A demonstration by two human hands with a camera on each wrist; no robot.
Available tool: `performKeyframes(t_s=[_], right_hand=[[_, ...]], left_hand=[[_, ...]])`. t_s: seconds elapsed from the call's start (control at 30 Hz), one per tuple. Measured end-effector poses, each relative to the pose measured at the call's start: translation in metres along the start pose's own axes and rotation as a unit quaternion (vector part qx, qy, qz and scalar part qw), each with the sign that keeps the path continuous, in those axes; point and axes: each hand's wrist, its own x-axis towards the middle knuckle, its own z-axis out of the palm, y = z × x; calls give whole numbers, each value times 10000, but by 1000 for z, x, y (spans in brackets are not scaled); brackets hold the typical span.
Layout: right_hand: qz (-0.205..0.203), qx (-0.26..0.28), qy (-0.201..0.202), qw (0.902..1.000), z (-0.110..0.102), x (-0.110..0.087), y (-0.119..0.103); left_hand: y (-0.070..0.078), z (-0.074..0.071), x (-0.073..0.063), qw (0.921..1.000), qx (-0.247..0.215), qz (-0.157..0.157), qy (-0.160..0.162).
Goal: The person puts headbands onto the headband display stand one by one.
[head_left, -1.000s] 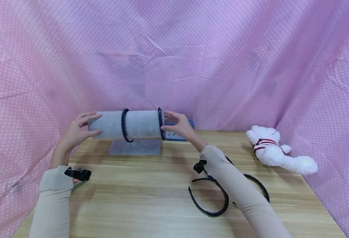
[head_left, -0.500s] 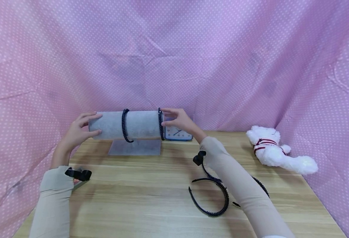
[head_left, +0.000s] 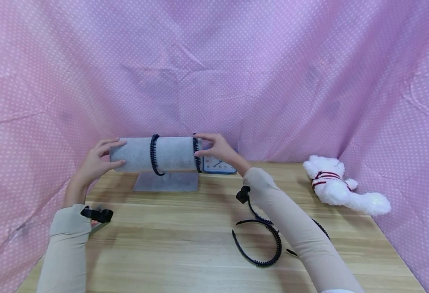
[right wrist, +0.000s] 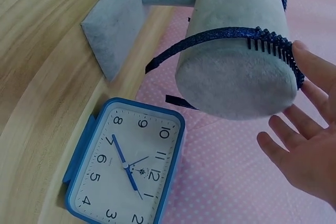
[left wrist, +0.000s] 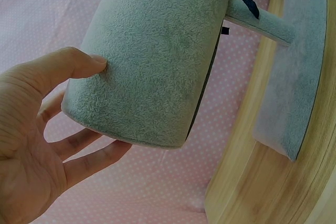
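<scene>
A grey plush display roll [head_left: 135, 154] lies level on a post above its flat base [head_left: 166, 182]. My left hand [head_left: 92, 162] grips the roll's left end, thumb on the near side and fingers round the far side. One black toothed headband [head_left: 153, 154] hangs round the roll's middle. A second headband [right wrist: 220, 34] sits near the right end, its tips sticking out below the roll. My right hand [head_left: 219, 148] holds this one between thumb and index finger; the other fingers [right wrist: 286, 129] spread beside the roll's end in the right wrist view.
A blue-framed clock [head_left: 218, 167] stands behind the roll's right end. Loose black headbands [head_left: 278, 252] lie on the wooden table [head_left: 170, 244], partly under the right sleeve. A white plush toy [head_left: 333, 187] lies at the right. Pink dotted cloth [head_left: 214, 73] surrounds the table.
My right hand has come up and shifted slightly left, and the right headband has moved a little left along the roll. More of the clock shows. My left hand stays in place.
</scene>
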Motion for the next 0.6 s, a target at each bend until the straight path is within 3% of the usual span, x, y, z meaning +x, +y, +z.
performKeyframes(t_s=[0.17,0.6], right_hand=[[-69,-377,113,9992,8,3,-3],[-282,-385,94,9988,20,11,-10]], left_hand=[[0,0,1,10000,21,-38,-5],[1,-1,0,9999,-13,-121,-20]])
